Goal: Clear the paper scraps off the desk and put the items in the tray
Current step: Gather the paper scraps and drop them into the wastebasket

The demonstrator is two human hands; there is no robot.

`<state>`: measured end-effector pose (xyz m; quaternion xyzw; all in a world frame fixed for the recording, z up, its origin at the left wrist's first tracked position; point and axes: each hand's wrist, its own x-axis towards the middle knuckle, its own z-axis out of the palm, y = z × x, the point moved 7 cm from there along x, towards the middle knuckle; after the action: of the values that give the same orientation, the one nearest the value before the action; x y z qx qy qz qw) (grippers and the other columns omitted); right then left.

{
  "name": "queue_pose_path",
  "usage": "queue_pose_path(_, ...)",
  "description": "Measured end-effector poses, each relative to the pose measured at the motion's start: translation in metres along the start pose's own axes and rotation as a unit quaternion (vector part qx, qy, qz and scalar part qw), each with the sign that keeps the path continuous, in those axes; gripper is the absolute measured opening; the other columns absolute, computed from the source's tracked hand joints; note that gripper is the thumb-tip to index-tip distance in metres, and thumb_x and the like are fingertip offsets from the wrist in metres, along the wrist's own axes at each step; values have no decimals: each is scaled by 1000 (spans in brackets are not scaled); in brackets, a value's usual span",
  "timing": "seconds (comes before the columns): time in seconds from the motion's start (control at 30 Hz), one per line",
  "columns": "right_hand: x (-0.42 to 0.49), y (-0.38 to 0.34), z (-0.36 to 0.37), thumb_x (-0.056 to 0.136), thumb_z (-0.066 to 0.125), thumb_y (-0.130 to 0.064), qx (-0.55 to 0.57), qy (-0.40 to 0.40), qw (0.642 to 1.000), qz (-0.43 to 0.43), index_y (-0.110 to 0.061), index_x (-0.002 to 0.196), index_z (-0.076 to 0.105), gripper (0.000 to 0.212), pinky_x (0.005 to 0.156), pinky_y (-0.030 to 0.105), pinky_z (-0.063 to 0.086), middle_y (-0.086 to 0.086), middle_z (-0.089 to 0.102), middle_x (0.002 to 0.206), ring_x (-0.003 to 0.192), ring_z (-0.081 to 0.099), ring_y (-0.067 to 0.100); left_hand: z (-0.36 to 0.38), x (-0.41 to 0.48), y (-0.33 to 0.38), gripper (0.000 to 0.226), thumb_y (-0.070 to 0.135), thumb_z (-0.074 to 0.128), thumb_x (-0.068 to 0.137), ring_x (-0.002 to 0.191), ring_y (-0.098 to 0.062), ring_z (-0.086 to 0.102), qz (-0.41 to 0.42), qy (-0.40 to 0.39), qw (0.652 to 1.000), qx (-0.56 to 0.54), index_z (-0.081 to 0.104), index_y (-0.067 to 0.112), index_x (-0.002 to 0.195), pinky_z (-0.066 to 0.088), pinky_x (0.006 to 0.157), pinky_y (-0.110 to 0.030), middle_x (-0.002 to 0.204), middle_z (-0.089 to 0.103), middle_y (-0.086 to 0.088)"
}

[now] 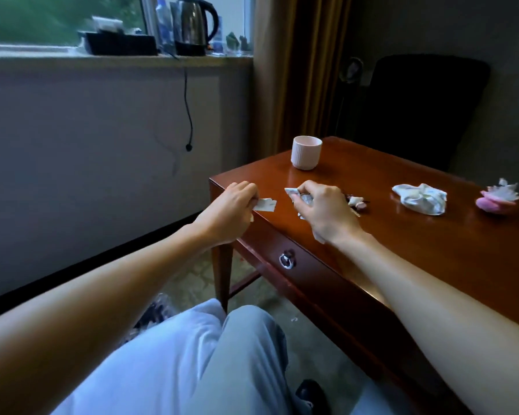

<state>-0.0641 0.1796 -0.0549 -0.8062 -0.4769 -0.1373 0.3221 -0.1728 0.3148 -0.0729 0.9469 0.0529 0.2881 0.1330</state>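
At desk (402, 265) edge, scrap (265, 204) pinched by left hand (229, 212)

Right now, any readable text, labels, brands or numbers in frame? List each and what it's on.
None can be read.
blue packets beside the kettle on the windowsill: print too blurred to read.
paper scrap in the left hand: no legible marks.
crumpled scraps in the right hand: faint pattern, unreadable.
white cup on the desk: plain, no label visible.

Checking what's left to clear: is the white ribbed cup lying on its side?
No, the white ribbed cup stands upright on the wooden desk.
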Motion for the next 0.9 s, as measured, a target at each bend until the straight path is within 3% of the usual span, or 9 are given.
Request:
queue_pose_path(0.13,12,-35,32,96,60,-28,23,-20,999,-27,-12,96,67,18,62,30,47,4,70,83,72,64,20,-19,-28,-41,12,2,46,95,85,-21,45,-41,0,999,21,53,10,90,42,78,-33,93,54,-1)
queue_pose_path(0.3,22,-71,77,97,60,-29,45,-50,997,-44,-13,96,66,17,51,14,36,-2,67,86,66,58,12,-37,-64,-77,15,-7,50,89,85,-23,44,-74,-14,996,56,58,7,89,36,76,-26,94,54,-4)
queue_pose_path(0.4,24,-93,104,96,60,-31,60,-68,995,-52,-14,96,66,18,53,26,48,1,69,86,70,63,16,-43,-85,-104,17,-8,49,87,86,-23,44,-106,-16,992,63,57,7,90,33,75,-23,91,49,1)
queue_pose_path(0.5,23,-112,132,97,59,-32,76,-90,992,-54,-15,95,67,19,58,33,53,0,68,82,68,64,15,-46,-105,-133,18,-8,50,86,87,-25,45,-150,-10,986,67,55,9,92,39,77,-29,94,52,-3)
queue_pose_path(0.63,18,-129,171,97,57,-33,85,-131,987,-40,-15,93,65,20,59,32,51,-1,67,79,63,63,11,-39,-137,-159,14,-2,48,92,87,-25,45,-209,10,977,49,55,10,95,42,78,-35,96,53,-6)
queue_pose_path(0.9,5,-147,250,96,56,-35,105,-194,975,-23,-17,93,65,20,63,38,53,-1,66,79,72,64,20,-14,-196,-222,10,-2,55,88,85,-29,51,-305,-1,952,7,56,7,93,45,76,-41,92,52,-6)
